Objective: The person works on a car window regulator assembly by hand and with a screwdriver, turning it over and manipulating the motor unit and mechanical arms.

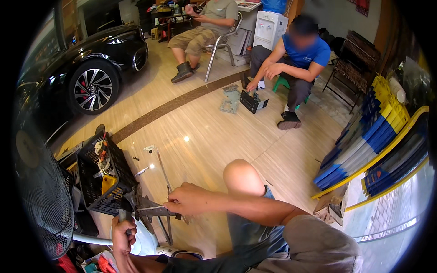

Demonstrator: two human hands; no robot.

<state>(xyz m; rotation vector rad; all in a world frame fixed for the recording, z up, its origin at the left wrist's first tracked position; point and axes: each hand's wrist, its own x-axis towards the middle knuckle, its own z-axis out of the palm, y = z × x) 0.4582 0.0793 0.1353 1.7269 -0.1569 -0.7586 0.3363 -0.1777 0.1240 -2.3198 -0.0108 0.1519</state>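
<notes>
one grey sleeve (pixel 318 241), two hands (pixel 122 235) (pixel 186 199), one gripped handle (pixel 124 214), one crate (pixel 127 166)

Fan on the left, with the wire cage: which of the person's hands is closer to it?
Left. The left hand is just to the right of the fan; the right hand is farther to the right.

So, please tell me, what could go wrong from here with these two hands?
The left hand grips a grey handle and the right hand appears to pinch a thin pale strip; if either slips, a hand might get scraped. The black crate stands close to the left hand, which might knock against it.
</notes>
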